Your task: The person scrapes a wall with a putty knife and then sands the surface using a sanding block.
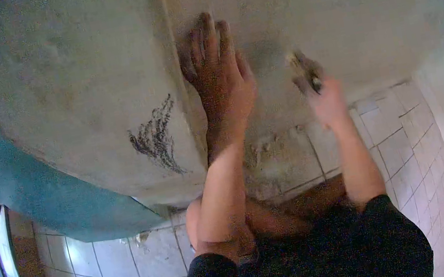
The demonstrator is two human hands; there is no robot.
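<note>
My left hand (221, 71) lies against the grey-beige wall (340, 1), its fingers stretched out and pointing up, close beside the vertical corner edge. To its right, my right hand (326, 94) is closed around a small dark tool (308, 72) with a pale yellowish end. That end points up and to the left, near the wall surface. Motion smears the hand and tool, and I cannot tell the tool's exact kind. A darker smudge (266, 52) shows on the wall between my hands.
Black scribble marks (154, 138) cover part of the wall left of the corner edge (170, 59). Low down runs a teal painted band (65, 182). White tiles (120, 264) cover the floor, with rough broken patches (278, 155) along the wall's foot. My bent legs are close below.
</note>
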